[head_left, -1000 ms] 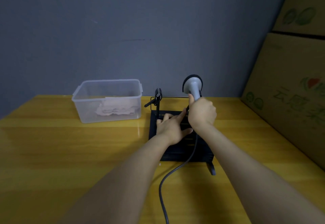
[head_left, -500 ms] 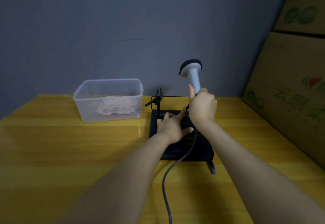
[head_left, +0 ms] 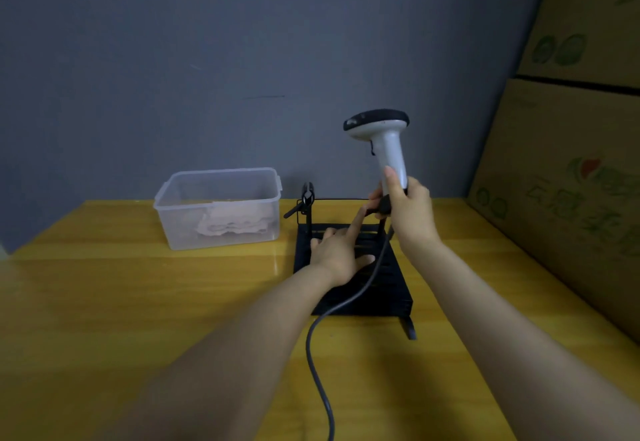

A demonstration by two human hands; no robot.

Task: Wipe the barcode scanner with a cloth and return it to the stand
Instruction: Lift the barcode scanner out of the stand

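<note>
So we've got a yellow wooden table (head_left: 138, 302) with stacked cardboard boxes (head_left: 571, 181) along the right side. Back left sits a clear plastic tub (head_left: 221, 194) with a white cloth (head_left: 235, 224) crumpled inside. The black stand (head_left: 388, 288) is mid-table, and our left hand (head_left: 341, 252) lies flat on its base, fingers spread, gripping nothing. Our right hand (head_left: 408, 208) is wrapped tight round the grey barcode scanner (head_left: 388, 146), held upright above the stand. Its dark cable (head_left: 320, 364) trails toward us.
</note>
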